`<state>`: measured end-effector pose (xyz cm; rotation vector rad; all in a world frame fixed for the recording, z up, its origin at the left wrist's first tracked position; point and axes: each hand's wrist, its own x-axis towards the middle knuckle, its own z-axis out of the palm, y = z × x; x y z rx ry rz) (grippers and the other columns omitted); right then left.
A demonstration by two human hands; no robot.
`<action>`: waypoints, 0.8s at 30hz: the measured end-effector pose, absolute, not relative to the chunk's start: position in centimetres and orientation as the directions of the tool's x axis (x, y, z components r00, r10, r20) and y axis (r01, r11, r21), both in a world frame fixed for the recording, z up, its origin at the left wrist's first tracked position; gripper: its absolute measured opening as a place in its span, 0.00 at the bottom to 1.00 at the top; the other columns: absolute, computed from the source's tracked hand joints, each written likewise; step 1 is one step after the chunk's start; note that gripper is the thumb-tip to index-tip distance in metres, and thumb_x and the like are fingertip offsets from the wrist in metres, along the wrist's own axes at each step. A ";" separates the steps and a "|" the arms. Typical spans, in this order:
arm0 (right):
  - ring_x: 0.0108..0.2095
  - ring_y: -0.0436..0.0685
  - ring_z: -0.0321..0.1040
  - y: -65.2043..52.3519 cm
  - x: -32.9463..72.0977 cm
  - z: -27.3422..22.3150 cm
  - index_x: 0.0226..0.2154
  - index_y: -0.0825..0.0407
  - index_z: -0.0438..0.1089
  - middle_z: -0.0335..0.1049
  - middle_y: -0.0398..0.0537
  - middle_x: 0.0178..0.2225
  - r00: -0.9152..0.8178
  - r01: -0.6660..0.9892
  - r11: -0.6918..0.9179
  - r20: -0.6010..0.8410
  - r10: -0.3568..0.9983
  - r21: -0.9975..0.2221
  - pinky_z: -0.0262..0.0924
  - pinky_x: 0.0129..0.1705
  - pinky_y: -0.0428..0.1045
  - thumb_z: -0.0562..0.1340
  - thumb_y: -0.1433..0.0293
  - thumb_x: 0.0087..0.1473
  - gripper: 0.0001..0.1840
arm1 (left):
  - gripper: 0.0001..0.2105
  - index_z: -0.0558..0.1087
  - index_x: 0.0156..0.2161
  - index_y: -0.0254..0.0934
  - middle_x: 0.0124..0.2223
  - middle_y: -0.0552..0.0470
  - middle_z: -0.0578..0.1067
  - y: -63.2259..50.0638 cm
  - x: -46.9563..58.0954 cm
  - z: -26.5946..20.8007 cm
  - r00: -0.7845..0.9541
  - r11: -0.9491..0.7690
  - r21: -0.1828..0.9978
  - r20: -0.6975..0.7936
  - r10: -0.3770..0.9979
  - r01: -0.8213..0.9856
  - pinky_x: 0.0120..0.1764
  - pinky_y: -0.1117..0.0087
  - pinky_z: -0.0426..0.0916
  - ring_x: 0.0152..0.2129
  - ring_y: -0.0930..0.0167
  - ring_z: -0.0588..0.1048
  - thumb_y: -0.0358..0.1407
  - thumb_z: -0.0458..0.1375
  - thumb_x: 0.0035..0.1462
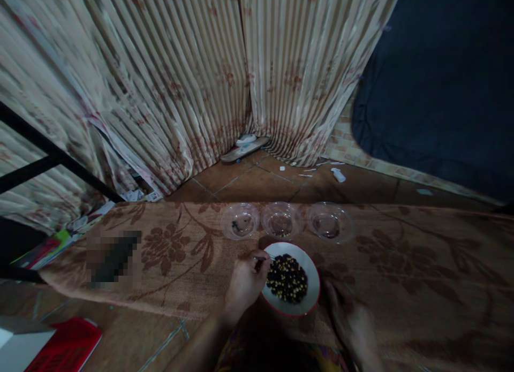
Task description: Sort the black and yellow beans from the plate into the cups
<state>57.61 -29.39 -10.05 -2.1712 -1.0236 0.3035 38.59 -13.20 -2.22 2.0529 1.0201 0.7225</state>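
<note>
A white bowl with a red rim (pixel 315 302) holds a mix of black and pale yellow beans or seeds (pixel 287 278). My left hand (pixel 248 281) is closed at the bowl's left edge, pinching a thin metal utensil (pixel 270 257) that points over the beans. Whether it is a fork or tweezers is too small to tell. To the right of the bowl, my right hand (pixel 349 316) rests dimly lit and partly blurred, its fingers stretched out and holding nothing visible. Behind the bowl stand three clear plastic bowls, left (pixel 227 227), middle (pixel 268 227) and right (pixel 346 230), with a few small bits inside.
A brown floral cloth (pixel 180 275) covers the low bench. At its left lies a pixelated dark object (pixel 114 257). A red and white box (pixel 68 342) sits on the floor at lower left. Beyond are striped curtains (pixel 201 83), a slipper (pixel 246 149) and scattered litter (pixel 338 175).
</note>
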 end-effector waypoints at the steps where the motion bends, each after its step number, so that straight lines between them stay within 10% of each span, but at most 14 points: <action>1: 0.41 0.61 0.75 -29.4 57.6 -10.1 0.41 0.49 0.74 0.77 0.51 0.42 0.661 0.580 -0.442 0.079 0.746 -0.685 0.67 0.41 0.51 0.48 0.49 0.59 0.28 | 0.08 0.75 0.33 0.37 0.28 0.53 0.77 -13.2 38.6 -2.2 0.525 -0.424 0.800 0.164 0.835 0.424 0.30 0.77 0.65 0.25 0.74 0.74 0.34 0.53 0.59; 24: 0.34 0.63 0.77 -29.6 58.2 -11.8 0.39 0.49 0.76 0.78 0.53 0.41 0.675 0.631 -0.496 0.107 0.730 -0.596 0.69 0.30 0.52 0.45 0.47 0.57 0.33 | 0.10 0.75 0.35 0.33 0.29 0.51 0.77 -9.6 36.5 -1.1 0.262 -0.141 0.975 0.092 0.961 0.175 0.26 0.76 0.67 0.23 0.72 0.75 0.39 0.60 0.53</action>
